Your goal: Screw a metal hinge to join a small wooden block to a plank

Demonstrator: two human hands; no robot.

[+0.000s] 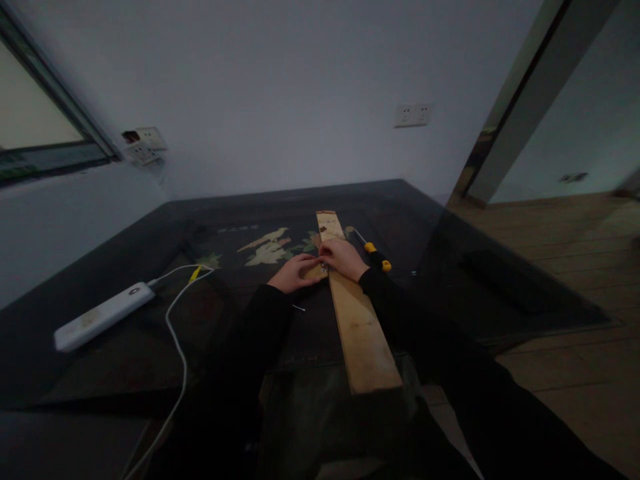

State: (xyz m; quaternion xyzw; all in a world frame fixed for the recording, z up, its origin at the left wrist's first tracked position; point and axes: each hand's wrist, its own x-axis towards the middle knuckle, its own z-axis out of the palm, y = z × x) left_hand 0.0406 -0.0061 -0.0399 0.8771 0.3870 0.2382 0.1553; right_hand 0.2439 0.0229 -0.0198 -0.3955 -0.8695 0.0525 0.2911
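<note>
A long light wooden board point(361, 327) lies lengthwise over the dark table, its near end jutting past the edge. At its left side, a shorter piece of wood point(315, 272) shows partly under my fingers. A small shiny metal part point(324, 267) sits where the two meet; its kind is too small to make out. My left hand point(295, 273) is closed with its fingertips at the short piece. Resting over the board, my right hand point(344, 258) pinches with its fingers beside the metal part. What either pinch holds is hidden.
A screwdriver point(377, 256) with a yellow and black handle lies right of the board. Near my left wrist is a thin nail or screw point(299, 308). A white power strip point(105, 316) with a cable point(175, 333) lies left on the patterned table point(240, 207), by the wall.
</note>
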